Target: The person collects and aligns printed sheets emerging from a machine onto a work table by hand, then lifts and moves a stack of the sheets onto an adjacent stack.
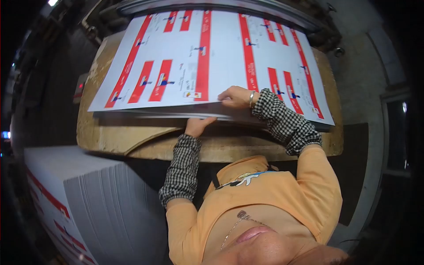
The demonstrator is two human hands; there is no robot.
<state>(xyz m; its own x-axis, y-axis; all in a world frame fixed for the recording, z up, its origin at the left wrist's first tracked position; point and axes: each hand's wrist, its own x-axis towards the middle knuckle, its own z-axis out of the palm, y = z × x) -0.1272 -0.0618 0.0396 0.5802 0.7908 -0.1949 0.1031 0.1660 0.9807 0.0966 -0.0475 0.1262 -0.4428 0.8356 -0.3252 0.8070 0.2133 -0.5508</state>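
A large white printed sheet (221, 57) with red bands and small blue figures lies across the wooden table. Its near edge is lifted, leaving a dark gap above the lower sheets (170, 117). My right hand (236, 97) pinches that raised edge near the middle, fingers curled over it. Lower and to the left, my left hand (199, 127) is at the edge of the lower sheets, its thumb on top and its other fingers hidden underneath. Both forearms wear black-and-white checked sleeve covers, and a bangle (251, 99) circles my right wrist.
The worn wooden table (106, 137) has a curved cut-out in its near side. A metal machine bar (221, 6) runs across the far edge over the sheet. At lower left stands a tall stack of printed sheets (101, 198).
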